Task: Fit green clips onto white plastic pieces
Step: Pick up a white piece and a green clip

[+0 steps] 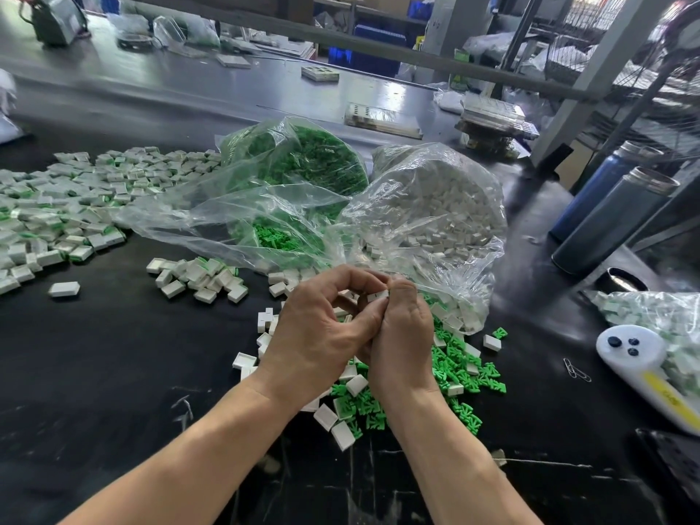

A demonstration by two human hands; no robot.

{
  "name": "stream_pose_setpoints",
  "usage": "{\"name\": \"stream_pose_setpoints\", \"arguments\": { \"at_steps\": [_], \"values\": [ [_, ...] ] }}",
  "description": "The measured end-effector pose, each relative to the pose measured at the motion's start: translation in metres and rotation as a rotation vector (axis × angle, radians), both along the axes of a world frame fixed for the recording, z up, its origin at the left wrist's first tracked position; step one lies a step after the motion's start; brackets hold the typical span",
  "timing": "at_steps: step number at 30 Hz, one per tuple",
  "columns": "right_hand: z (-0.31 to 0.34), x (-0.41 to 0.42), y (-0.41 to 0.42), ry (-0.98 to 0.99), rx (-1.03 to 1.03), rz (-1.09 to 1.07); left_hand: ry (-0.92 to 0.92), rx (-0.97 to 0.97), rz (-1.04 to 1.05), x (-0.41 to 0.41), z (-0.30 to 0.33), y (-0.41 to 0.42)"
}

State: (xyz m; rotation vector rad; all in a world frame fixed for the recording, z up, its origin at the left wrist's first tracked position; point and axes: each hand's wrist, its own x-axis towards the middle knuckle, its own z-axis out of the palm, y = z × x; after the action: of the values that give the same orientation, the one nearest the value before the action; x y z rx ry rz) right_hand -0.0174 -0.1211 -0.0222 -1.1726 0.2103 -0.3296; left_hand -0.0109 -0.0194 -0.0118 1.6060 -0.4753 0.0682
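Over at nine o'clock, a broad heap of finished pieces point(57, 206) sprawls across the black worktop point(113, 373), boxy white shells with green edges showing, pushed clear so they don't mix with raw stock. A smaller cluster point(200, 278) sits nearer the centre. At twelve o'clock, a crinkled clear bag of green clips point(303, 164) lies slumped open toward the worker, and right beside it a bag of white pieces point(435, 206) spills out the same way — both mouths facing in, easy reaching, I'd say.

Dead centre now: the left hand point(318, 335) has its fingers curled in, thumb and forefinger closing toward the right hand point(401, 335), whose fingers are bunched tight. Between them, a white plastic piece point(378, 295), small, hard, rectangular, is pinched at the fingertips. Whether a clip is already seated in it, the hands hide that. Looks like the pressing-together step.

Beneath the wrists, loose green clips point(466, 369), pronged and glossy, lie scattered with blank white shells. At three o'clock, two tall metal flasks point(613, 217) stand; a white handheld device point(632, 350) rests nearer.
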Motion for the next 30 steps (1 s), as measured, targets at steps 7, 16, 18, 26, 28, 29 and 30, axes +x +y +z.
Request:
{"name": "stream_pose_setpoints", "arguments": {
  "at_steps": [7, 16, 18, 26, 28, 29, 30],
  "values": [
    [0.000, 0.001, 0.000, 0.014, -0.013, 0.006, 0.017, -0.005, -0.003, 0.001, -0.001, 0.000],
    [0.005, -0.003, 0.000, 0.032, 0.004, 0.082, 0.030, 0.016, 0.014, 0.003, -0.002, 0.001],
    [0.007, -0.008, -0.002, 0.025, -0.071, 0.082, 0.032, 0.024, 0.015, 0.004, -0.003, 0.002],
    [0.007, -0.009, -0.026, -0.083, -0.435, 0.018, 0.045, -0.009, 0.077, 0.018, -0.006, 0.021],
    [0.006, -0.010, -0.027, -0.100, -0.463, 0.045, 0.050, -0.024, 0.075, 0.020, -0.006, 0.021],
    [0.005, -0.010, -0.026, -0.103, -0.467, 0.048, 0.056, -0.025, 0.077, 0.020, -0.007, 0.021],
    [0.005, -0.010, -0.026, -0.105, -0.467, 0.050, 0.059, -0.024, 0.078, 0.021, -0.007, 0.022]
  ]
}}
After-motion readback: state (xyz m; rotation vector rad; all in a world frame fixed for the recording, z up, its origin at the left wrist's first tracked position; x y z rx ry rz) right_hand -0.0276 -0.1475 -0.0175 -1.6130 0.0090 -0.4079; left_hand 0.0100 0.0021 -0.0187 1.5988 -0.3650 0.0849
